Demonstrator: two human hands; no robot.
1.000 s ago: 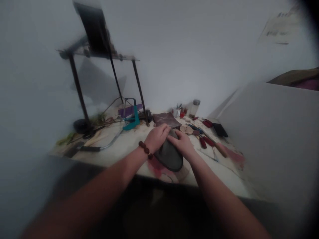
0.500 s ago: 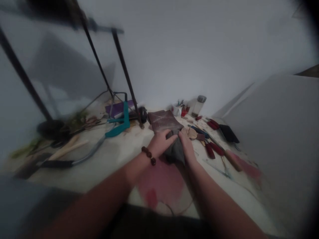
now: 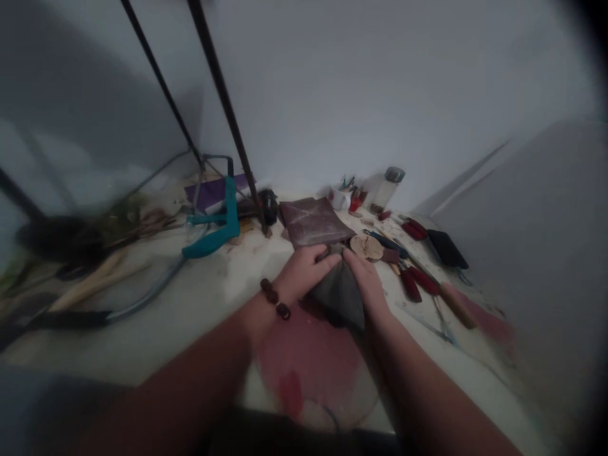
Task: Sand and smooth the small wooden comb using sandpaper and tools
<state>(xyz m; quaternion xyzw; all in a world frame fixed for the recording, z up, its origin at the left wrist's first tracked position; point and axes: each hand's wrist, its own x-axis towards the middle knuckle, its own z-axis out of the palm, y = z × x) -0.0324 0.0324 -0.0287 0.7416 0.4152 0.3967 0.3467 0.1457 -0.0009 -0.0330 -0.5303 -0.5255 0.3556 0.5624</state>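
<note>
A dark grey cloth (image 3: 339,294) is gathered between my two hands over the middle of the table. My left hand (image 3: 303,271), with a brown beaded bracelet (image 3: 274,297) at the wrist, grips its left side, thumb pointing right across the top. On the right side, my right hand (image 3: 367,283) closes on the same cloth. Whether something lies inside the folds is hidden. Just beyond my fingertips lies a flat dark brown sheet (image 3: 315,221). A round tan disc (image 3: 367,247) is close to my right fingers.
Red-handled tools (image 3: 410,283) and a black flat object (image 3: 447,249) lie on the right. Behind them stand a lidded clear jar (image 3: 386,190) and a white mug (image 3: 339,198). A teal-handled frame saw (image 3: 213,240) and a slanting dark rod (image 3: 228,114) are at left.
The view has shifted, so the left-side objects sit further left. Both hands keep hold of the cloth, whose lower part now hangs more spread out to the right.
</note>
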